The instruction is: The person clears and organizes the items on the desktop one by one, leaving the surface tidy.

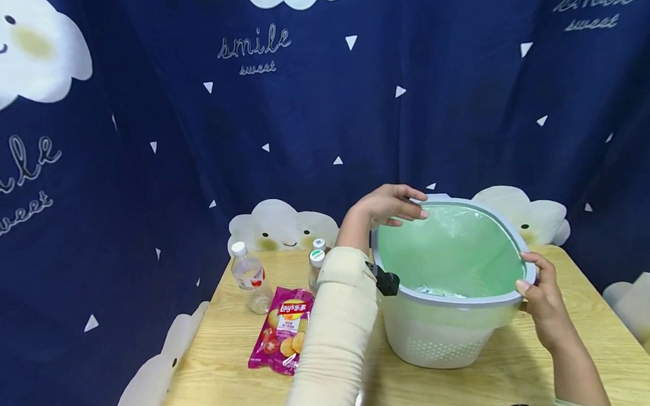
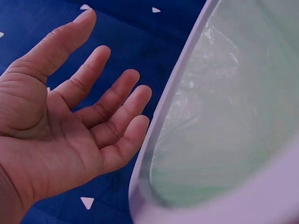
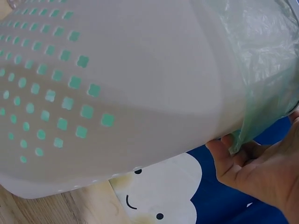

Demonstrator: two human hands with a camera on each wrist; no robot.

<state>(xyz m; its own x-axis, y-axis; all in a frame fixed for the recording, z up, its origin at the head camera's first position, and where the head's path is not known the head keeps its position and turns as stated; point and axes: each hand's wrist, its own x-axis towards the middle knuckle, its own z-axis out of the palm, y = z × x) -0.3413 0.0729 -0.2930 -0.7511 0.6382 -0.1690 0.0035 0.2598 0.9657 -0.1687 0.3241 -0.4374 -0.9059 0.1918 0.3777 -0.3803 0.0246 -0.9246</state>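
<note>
Right grip [image 1: 544, 304]: curled at the right rim of the white basket [image 1: 439, 343], the overhanging edge of the green liner [image 1: 455, 244] pinched between thumb and fingers. Left grip [image 1: 390, 205]: fingers loosely bent, nothing held, placed just beside the far-left rim. Liner: spread inside the basket, which is stood on the desk [image 1: 218, 380]; thin film, to be handled gently, as tearing is judged possible. Recommended: the right edge to be held steady, slack to be eased evenly over the left rim, sharp tugs to be avoided. Beside the sleeve [image 1: 334, 334]: purple crisp packet [image 1: 280, 332], clear bottle [image 1: 251, 277], two further capped bottles [image 1: 317, 258], partly hidden
</note>
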